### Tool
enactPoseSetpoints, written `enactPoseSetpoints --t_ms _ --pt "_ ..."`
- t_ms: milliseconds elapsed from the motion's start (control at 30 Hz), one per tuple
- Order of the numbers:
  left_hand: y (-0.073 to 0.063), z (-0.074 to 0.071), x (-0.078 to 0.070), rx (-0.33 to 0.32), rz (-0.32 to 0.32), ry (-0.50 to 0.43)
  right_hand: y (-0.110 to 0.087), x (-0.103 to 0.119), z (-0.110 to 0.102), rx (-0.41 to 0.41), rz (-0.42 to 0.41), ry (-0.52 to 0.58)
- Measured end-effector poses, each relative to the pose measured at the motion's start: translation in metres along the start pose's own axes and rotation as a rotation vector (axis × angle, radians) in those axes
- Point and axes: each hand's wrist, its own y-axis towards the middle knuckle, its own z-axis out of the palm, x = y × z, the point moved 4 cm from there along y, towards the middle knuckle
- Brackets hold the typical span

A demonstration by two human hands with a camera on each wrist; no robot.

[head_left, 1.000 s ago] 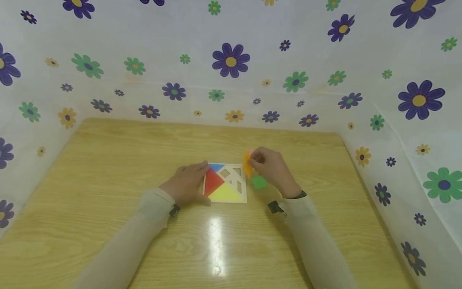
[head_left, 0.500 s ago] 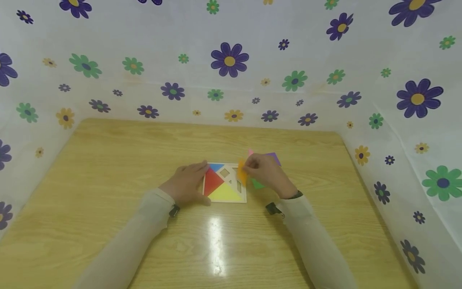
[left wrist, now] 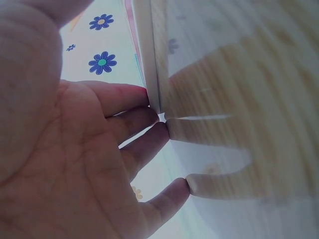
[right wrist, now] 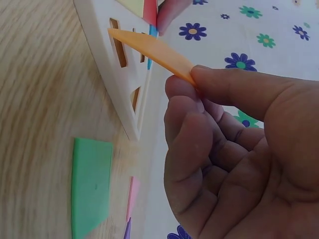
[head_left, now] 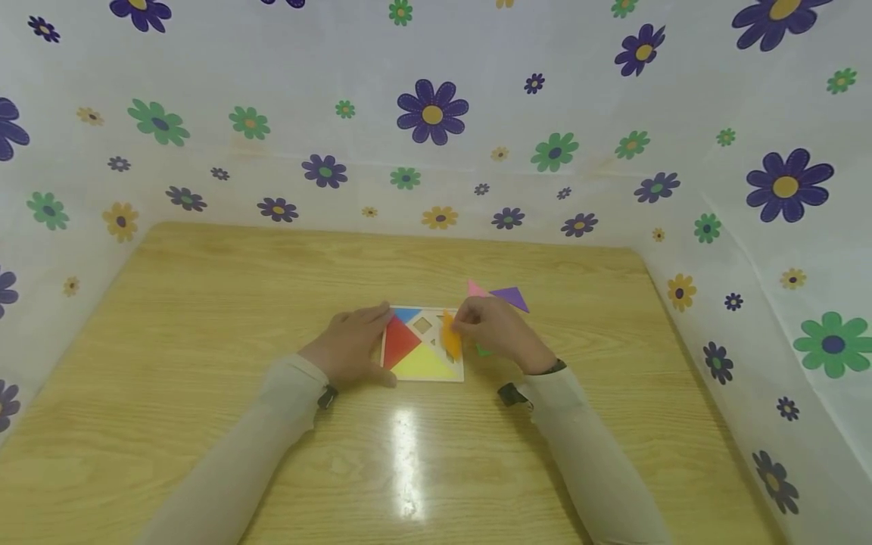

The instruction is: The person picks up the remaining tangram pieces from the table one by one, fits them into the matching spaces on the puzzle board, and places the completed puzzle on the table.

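Observation:
A white tangram board (head_left: 457, 372) lies on the table with a blue triangle (head_left: 406, 315), a red triangle (head_left: 399, 342) and a yellow triangle (head_left: 424, 363) set in it. Several cut-out openings show in its right half. My left hand (head_left: 349, 344) rests at the board's left side, fingers extended; in the left wrist view its fingertips touch the board's edge and the tabletop. Between thumb and fingertips, my right hand (head_left: 500, 329) pinches an orange tangram piece (right wrist: 154, 50), tilted over the board's right side.
Right of the board, a green tangram piece (right wrist: 91, 186) lies partly behind my right hand in the head view. Behind that hand lie a pink piece (head_left: 475, 289) and a purple piece (head_left: 512, 297). A flower-patterned white sheet (head_left: 368, 136) surrounds the wooden table (head_left: 272, 265).
My right hand has moved left and toward me with the orange piece, from beside the board to over its right side. The purple piece has come into view. The left hand stays put.

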Motion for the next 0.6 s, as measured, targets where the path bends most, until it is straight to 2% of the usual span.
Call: enactPoseSetpoints --t_ms 300,600 --pt "0.003 0.002 0.003 -0.005 0.008 0.008 0.003 -0.002 0.005 0.025 -0.019 -0.009" --pt "0.002 0.002 0.002 -0.002 0.005 0.007 0.005 -0.005 0.012 0.084 0.023 -0.001"
